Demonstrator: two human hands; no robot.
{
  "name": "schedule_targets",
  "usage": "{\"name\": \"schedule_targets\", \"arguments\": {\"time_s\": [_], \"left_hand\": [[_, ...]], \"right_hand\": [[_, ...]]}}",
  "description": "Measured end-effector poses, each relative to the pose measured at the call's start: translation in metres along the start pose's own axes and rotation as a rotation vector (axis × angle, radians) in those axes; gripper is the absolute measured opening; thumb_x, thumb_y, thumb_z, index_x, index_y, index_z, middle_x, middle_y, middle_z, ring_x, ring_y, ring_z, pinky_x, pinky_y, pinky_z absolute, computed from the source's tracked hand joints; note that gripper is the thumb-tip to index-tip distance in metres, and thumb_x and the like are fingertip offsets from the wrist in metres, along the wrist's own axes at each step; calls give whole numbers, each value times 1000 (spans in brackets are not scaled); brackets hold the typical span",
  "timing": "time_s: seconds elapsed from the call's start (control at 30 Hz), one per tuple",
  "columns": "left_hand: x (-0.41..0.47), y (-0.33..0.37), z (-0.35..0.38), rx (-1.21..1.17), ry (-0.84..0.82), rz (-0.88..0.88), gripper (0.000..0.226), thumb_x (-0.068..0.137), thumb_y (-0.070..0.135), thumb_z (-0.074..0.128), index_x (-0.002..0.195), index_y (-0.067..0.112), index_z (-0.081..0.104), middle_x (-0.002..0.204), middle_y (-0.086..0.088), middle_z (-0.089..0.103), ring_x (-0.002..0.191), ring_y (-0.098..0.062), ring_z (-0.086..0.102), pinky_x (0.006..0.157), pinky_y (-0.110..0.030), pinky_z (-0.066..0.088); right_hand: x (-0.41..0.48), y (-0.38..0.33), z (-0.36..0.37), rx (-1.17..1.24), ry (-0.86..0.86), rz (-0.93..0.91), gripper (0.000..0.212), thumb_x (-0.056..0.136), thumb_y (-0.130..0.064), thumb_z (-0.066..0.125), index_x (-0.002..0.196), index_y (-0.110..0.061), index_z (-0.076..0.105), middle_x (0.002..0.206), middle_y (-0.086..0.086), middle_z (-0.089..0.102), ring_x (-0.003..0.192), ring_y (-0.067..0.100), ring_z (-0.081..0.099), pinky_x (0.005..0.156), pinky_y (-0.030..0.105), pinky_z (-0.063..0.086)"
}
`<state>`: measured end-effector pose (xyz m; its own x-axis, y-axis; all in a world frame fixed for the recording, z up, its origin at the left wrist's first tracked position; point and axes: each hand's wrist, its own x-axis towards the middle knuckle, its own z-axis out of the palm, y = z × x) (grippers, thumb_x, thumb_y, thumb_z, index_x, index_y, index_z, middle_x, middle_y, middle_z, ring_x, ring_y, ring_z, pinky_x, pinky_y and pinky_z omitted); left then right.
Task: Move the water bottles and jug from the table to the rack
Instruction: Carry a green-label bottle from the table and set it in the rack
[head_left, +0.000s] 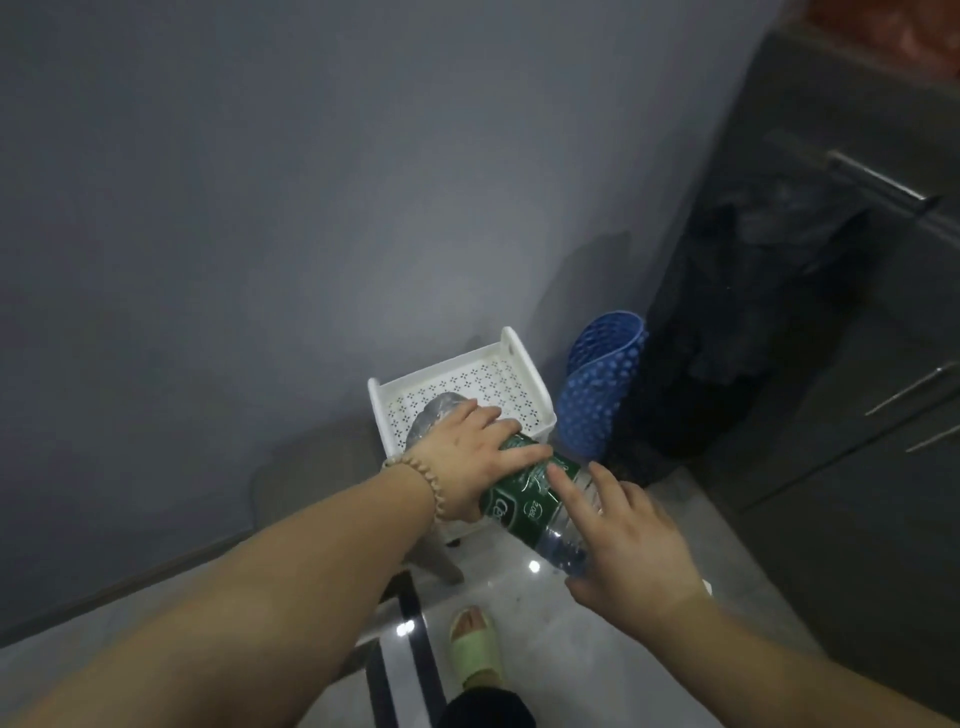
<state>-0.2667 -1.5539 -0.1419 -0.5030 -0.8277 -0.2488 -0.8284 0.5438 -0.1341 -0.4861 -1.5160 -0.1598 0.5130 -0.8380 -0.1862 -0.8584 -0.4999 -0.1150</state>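
Nearest the camera, the right hand (631, 540) rests against the lower end of the water bottle (524, 493), palm cupped under it, fingers (571, 493) loosely spread, the forefinger laid along the green label rather than wrapped round. A steadying touch like that would, I judge, not catch the bottle if it rolled. Further out, the left hand (475, 454), arm stretched nearly straight and a bead bracelet (421, 480) at the wrist, lies over the upper half with fingers splayed across the label. The bottle is held tilted on its side, its far end already over the top tray of the white rack (514, 364), its near end still out beyond the front edge. The risk is that the smooth plastic slips toward the floor, or its weight tips the light rack. Beside the rack stands a blue studded mat (597, 384).
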Motion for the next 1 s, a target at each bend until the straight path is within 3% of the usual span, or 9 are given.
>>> {"name": "schedule_targets", "arguments": {"time_s": [0.17, 0.33, 0.67, 0.8, 1.0], "left_hand": [[55, -97, 27, 28, -82, 115, 107, 65, 42, 78, 140, 40, 2, 145, -11, 28, 134, -34, 22, 113, -51, 12], [104, -143, 52, 40, -107, 237, 104, 66, 40, 78, 140, 39, 7, 144, -9, 31, 133, -32, 24, 113, -52, 14], [174, -171, 105, 43, -65, 443, 109, 57, 29, 84, 139, 36, 13, 140, -12, 36, 131, -35, 28, 111, -49, 13], [182, -179, 122, 34, -29, 460, 108, 60, 26, 83, 140, 38, 11, 143, -12, 34, 133, -34, 25, 111, -48, 10], [190, -190, 134, -5, -32, 446, 103, 68, 18, 77, 142, 39, 8, 149, -9, 27, 138, -31, 17, 111, -44, 4]], "right_hand": [[95, -25, 8, 74, -47, 101, 113, 68, -51, 65, 142, -40, -18, 151, 9, 22, 122, 30, 37, 91, 39, 45], [148, -29, 31, 127, -60, 225, 117, 65, -50, 71, 142, -39, -16, 150, 10, 21, 122, 31, 37, 89, 42, 46], [194, -25, 79, 222, -51, 399, 114, 68, -50, 67, 143, -38, -17, 152, 10, 20, 123, 29, 37, 93, 39, 44], [204, -24, 88, 197, -64, 405, 114, 67, -53, 71, 148, -35, -8, 150, 14, 26, 124, 33, 39, 93, 41, 45], [221, -28, 92, 223, -40, 444, 112, 68, -52, 68, 146, -38, -11, 148, 9, 26, 119, 28, 39, 89, 37, 45]]}}
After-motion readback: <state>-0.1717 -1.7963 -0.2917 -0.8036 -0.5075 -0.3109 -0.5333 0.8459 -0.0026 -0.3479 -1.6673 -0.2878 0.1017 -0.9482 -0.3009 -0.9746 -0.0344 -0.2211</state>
